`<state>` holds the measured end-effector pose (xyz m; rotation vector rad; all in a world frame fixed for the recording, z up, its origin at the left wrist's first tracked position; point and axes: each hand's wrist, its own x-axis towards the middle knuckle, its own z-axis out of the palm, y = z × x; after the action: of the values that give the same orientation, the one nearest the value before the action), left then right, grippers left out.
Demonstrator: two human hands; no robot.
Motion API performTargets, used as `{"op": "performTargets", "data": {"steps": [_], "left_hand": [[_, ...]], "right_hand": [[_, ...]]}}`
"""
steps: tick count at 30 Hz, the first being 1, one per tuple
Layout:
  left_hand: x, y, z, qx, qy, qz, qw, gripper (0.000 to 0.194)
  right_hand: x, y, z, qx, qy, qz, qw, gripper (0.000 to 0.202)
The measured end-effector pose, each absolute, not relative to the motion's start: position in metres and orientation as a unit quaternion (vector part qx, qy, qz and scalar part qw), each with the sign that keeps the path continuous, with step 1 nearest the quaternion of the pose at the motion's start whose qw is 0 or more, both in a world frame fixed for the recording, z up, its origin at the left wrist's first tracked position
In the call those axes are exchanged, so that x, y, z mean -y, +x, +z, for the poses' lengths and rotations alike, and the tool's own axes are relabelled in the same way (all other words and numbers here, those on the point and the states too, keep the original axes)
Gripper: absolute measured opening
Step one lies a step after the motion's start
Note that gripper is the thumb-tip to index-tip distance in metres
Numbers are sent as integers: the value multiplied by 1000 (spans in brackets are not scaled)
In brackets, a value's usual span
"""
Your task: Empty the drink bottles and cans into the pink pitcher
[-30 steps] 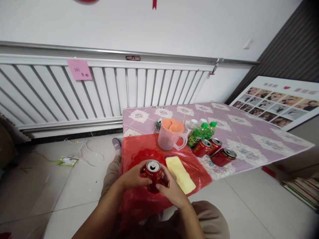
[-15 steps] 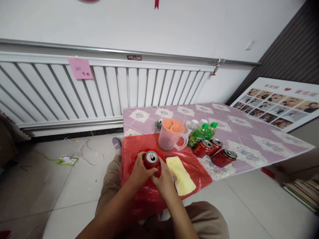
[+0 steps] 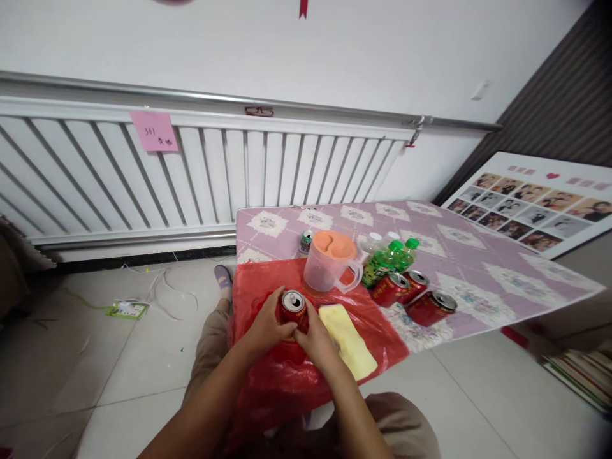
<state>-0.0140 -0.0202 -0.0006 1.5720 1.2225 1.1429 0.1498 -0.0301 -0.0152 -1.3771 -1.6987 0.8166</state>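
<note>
Head view, hands (image 3: 266, 326) (image 3: 315, 339) around red can (image 3: 292, 312), shifted forward

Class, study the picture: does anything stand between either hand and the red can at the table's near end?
Nothing visible does. The left hand and right hand grip the can from opposite sides. The pitcher stands beyond it and the yellow cloth lies to the right, neither in between.
</note>
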Motion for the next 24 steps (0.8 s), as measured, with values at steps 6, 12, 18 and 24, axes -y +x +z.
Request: {"op": "performTargets", "data": {"steps": [6, 12, 18, 24], "left_hand": [[11, -10, -8, -484, 637, 473, 370, 72], [8, -10, -24, -503, 648, 475, 318, 74], [7, -9, -28, -499, 658, 481, 294, 70], [6, -7, -31, -503, 663, 479, 281, 71]], "right_hand": [[23, 149, -17, 689, -521, 328, 384, 73], [23, 164, -16, 695, -540, 274, 388, 64], [14, 202, 7, 554, -619, 216, 512, 39], [-25, 249, 25, 410, -615, 242, 628, 53]]}}
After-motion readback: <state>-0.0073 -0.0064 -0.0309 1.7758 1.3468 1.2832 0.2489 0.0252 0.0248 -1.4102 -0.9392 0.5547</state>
